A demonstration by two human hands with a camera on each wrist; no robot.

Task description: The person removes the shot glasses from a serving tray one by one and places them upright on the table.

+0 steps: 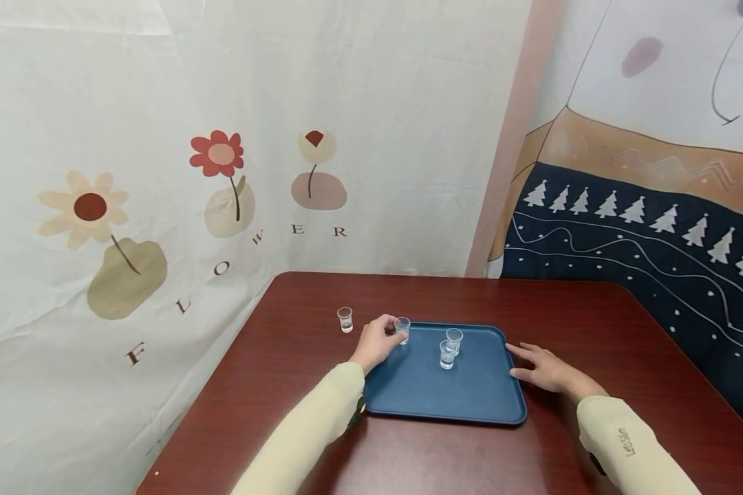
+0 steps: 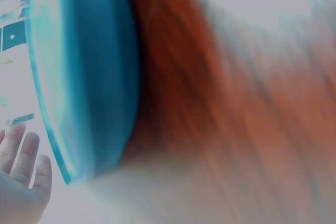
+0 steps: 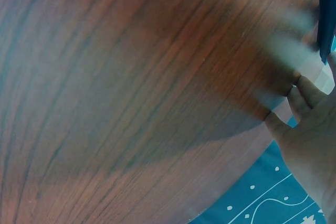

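Note:
My left hand (image 1: 375, 344) pinches a small clear shot glass (image 1: 402, 330) between thumb and fingers, over the far left part of a blue tray (image 1: 408, 399). Two more shot glasses, one (image 1: 455, 338) just behind the other (image 1: 447, 355), stand on the tray right of its middle. My right hand (image 1: 541, 368) has its fingers spread, with fingertips at the tray's right rim. In the left wrist view the left hand (image 2: 23, 177) shows only at the lower left corner. Fingertips of the right hand (image 3: 310, 119) meet the table in the right wrist view.
Another shot glass (image 1: 345, 320) stands on the reddish-brown wooden table (image 1: 272, 392), left of the tray's far left corner. Behind the table hangs a white cloth (image 1: 408, 137) printed with flowers. A dark blue printed cloth (image 1: 656, 261) hangs at the right.

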